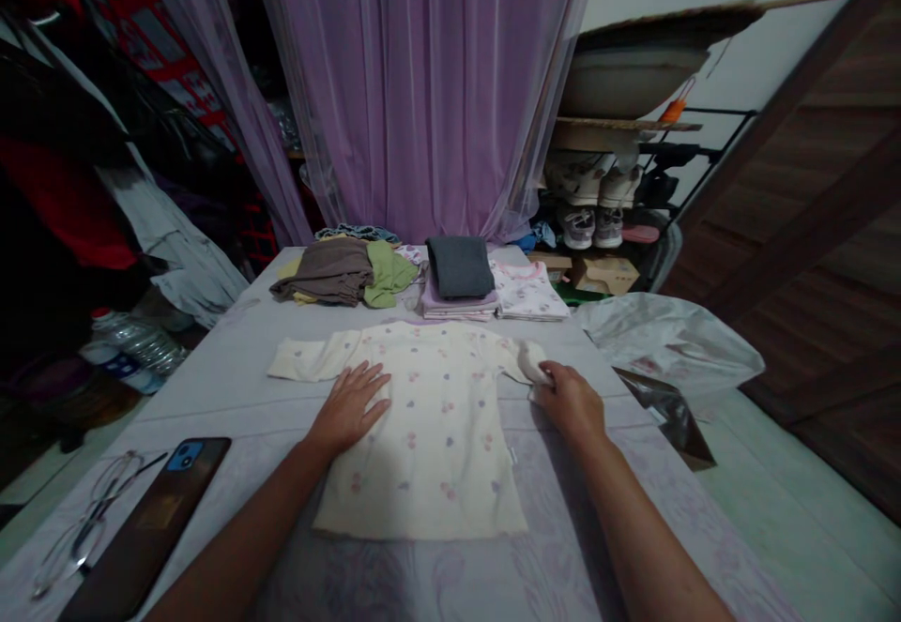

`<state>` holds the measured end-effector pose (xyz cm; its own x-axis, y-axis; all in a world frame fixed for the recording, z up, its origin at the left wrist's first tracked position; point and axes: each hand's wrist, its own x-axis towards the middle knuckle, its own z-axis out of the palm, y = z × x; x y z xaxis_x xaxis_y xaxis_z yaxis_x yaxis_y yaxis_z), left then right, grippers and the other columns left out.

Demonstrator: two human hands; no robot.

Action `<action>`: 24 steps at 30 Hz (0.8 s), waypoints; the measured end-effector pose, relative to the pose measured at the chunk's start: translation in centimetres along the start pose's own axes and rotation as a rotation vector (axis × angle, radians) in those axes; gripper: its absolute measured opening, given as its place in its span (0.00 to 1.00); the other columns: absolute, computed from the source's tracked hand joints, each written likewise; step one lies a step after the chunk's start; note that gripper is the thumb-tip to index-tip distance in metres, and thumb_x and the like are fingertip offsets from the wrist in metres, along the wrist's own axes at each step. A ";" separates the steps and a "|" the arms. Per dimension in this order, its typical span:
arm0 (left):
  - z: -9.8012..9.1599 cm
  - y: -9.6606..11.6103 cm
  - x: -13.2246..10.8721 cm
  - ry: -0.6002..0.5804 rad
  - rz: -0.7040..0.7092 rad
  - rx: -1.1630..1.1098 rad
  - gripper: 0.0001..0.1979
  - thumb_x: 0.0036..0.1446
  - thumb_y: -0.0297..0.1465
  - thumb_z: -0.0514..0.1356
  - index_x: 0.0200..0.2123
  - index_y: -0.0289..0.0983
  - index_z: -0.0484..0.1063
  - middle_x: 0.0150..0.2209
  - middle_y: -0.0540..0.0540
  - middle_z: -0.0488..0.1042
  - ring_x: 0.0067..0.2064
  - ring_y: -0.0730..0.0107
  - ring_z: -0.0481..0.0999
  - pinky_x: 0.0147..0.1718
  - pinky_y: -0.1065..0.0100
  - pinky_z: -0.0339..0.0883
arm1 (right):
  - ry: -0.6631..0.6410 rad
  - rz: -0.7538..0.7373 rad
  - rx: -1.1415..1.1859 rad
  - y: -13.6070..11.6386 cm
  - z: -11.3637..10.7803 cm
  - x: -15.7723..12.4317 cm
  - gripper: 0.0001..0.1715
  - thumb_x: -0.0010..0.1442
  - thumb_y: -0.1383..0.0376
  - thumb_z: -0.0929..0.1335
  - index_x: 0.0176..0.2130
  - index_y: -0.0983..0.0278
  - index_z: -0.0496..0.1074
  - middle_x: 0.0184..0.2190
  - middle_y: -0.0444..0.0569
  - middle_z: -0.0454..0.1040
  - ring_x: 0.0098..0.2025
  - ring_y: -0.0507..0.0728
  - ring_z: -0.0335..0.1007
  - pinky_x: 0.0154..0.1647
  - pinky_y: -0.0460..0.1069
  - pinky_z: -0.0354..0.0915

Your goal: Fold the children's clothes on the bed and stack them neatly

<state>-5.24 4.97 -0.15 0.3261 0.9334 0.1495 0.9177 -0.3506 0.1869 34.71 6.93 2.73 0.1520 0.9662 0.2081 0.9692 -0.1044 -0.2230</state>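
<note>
Pretty dim and a bit grainy, soft shadows over the cream floral cotton shirt [429, 434], and everything bends near the frame edges.

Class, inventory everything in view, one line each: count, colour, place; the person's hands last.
Floral short-sleeved shirt: 1, cream, flat mid-sheet.
Patterned sheet: 1, lilac, underneath.
Folded clothes: several, mixed colours, row behind shirt.
Sheer curtain: 1, purple, behind them.
Smartphone: 1, brown case, front left.
Glasses: 1 pair, silvery, beside phone.
Water bottle: 1, clear plastic, left of sheet.
Plastic bag: 1, white, right.
Sneakers: 1 pair, grey, right rack.
Left hand: 1, flat on shirt.
Right hand: 1, fingers holding sleeve.
</note>
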 end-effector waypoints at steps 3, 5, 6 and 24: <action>0.1 0.0 0.0 0.018 0.000 0.022 0.25 0.65 0.45 0.49 0.60 0.44 0.67 0.64 0.45 0.64 0.67 0.55 0.58 0.65 0.48 0.48 | 0.222 -0.099 -0.037 0.5 -0.4 0.7 0.19 0.55 0.73 0.64 0.43 0.61 0.77 0.42 0.51 0.74 0.44 0.59 0.66 0.43 0.51 0.55; 0.2 0.1 0.0 0.030 0.001 0.028 0.24 0.65 0.45 0.49 0.59 0.44 0.67 0.64 0.45 0.65 0.67 0.56 0.58 0.65 0.48 0.48 | 0.351 -0.130 -0.067 1.7 -0.1 0.9 0.17 0.55 0.73 0.65 0.41 0.60 0.77 0.44 0.51 0.74 0.46 0.60 0.64 0.46 0.53 0.52; 0.1 0.2 0.0 0.036 0.000 0.029 0.24 0.65 0.45 0.49 0.59 0.44 0.67 0.64 0.45 0.65 0.66 0.56 0.59 0.65 0.49 0.49 | 0.388 -0.133 -0.081 2.3 0.2 0.8 0.16 0.55 0.73 0.65 0.40 0.60 0.77 0.45 0.51 0.74 0.47 0.60 0.64 0.47 0.54 0.50; -0.1 0.3 0.2 0.028 -0.013 0.034 0.24 0.64 0.44 0.50 0.59 0.43 0.68 0.63 0.45 0.66 0.66 0.56 0.60 0.65 0.49 0.49 | 0.312 -0.067 -0.158 6.1 -0.6 1.3 0.18 0.55 0.74 0.64 0.38 0.59 0.79 0.49 0.52 0.75 0.55 0.64 0.62 0.54 0.60 0.51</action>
<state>-4.93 5.03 -0.03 0.3081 0.9352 0.1743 0.9291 -0.3352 0.1560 40.95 7.44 2.22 0.1155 0.8564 0.5032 0.9933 -0.1020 -0.0545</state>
